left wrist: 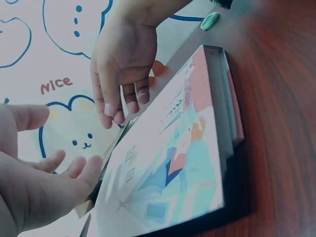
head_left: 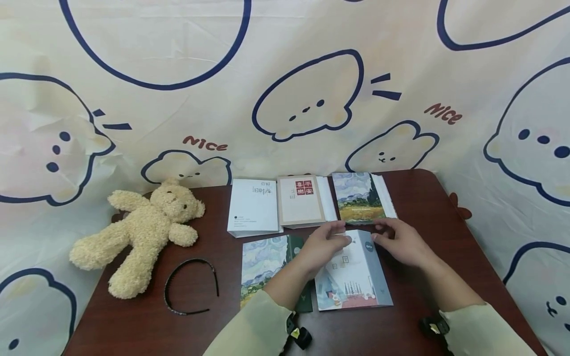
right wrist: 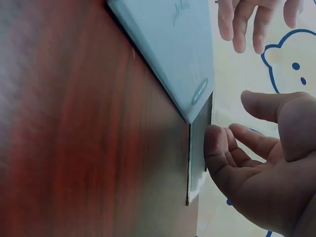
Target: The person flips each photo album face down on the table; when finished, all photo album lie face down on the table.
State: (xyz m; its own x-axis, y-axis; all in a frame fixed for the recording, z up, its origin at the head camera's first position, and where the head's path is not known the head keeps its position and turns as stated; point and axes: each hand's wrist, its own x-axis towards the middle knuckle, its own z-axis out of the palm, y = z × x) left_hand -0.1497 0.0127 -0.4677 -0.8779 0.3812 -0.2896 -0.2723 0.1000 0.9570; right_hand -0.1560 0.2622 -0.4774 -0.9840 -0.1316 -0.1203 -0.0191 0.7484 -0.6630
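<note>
A white and pale-blue book-like case [head_left: 345, 284] with a colourful illustrated front and a grey-blue spine [head_left: 377, 272] lies near the table's front, thick at its side in the left wrist view. My left hand [head_left: 321, 247] hovers over its upper left part, fingers spread and relaxed, thumb over the cover. My right hand [head_left: 403, 242] is by its upper right corner, fingers loosely bent; in the right wrist view this hand [right wrist: 266, 163] has its thumb and fingers apart, holding nothing. Left of the case, a book with a painted landscape cover [head_left: 263, 259] is partly hidden under my left forearm.
Along the back edge stand a white book [head_left: 253, 205], a beige book with red characters [head_left: 300, 200] and another landscape-cover book [head_left: 358, 198]. A cream teddy bear [head_left: 149, 230] lies at the left, with a black headband [head_left: 166, 287] in front. A patterned cloth [head_left: 307, 29] hangs behind the table.
</note>
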